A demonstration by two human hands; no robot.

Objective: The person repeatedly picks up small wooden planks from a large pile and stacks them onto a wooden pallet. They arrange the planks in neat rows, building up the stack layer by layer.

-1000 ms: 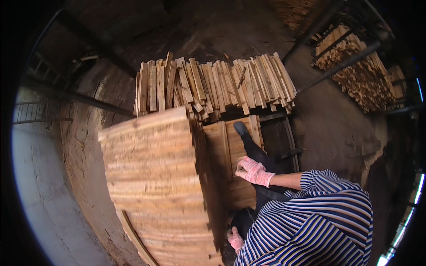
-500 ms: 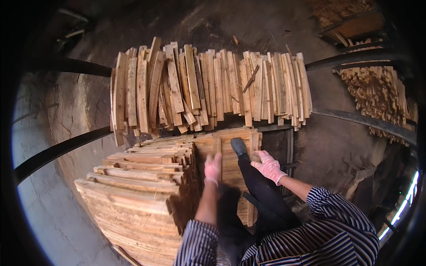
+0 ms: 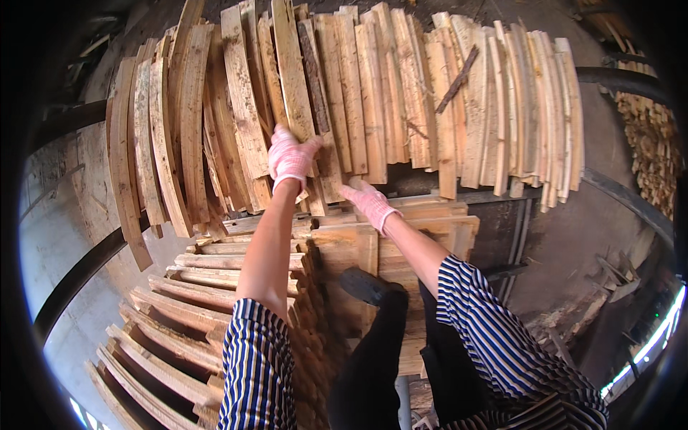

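Observation:
My left hand, in a pink knit glove, is closed over the near end of a wooden plank in the long row ahead of me. Its thumb sticks out to the right across the neighbouring plank. Close by on the right, my right hand, gloved the same way, reaches in with fingers stretched toward that neighbouring plank's lower end. Its fingertips touch or nearly touch the wood; blur hides which. Rough planks stand side by side along the row, some jutting out further than others.
At lower left rises a stack of planks with staggered ends. My shoe rests on wooden boards below the row. Dark metal bars run along both sides. More wood is piled at far right. A dark stick lies across the row.
Both hands have moved forward from above the boards to the near ends of the row. My left hand has taken hold of a plank. The view has shifted closer to the row.

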